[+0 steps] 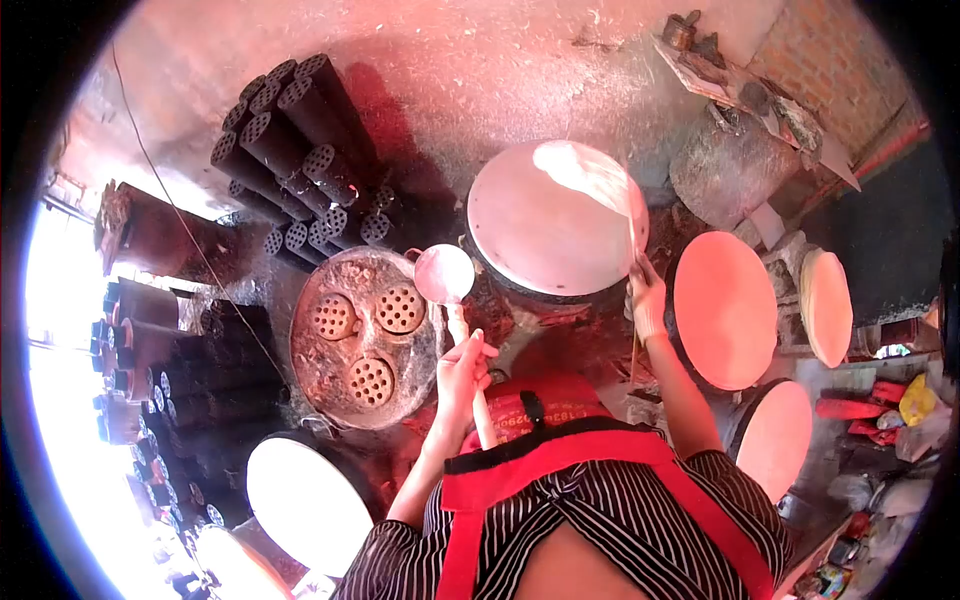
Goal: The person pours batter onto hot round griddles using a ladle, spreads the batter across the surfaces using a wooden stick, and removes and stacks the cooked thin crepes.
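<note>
My left hand [465, 368] is closed around the long pale handle of a ladle [444, 274], whose round bowl looks whitish inside. The bowl sits between a round stove top [300, 340] and a large round griddle [540, 225]. White batter [575, 165] lies along the griddle's far edge. My right hand [648, 298] is at the griddle's right rim, its fingers closed on a thin stick-like spreader [633, 225] that reaches up towards the batter. Part of the spreader is hard to make out against the griddle.
Stacks of black honeycomb coal briquettes [285, 140] stand by the wall. Burnt briquettes [372, 382] show in the stove's holes. More round discs [725, 310] stand at right, another white disc [305, 500] at lower left. Bags [915, 400] lie far right.
</note>
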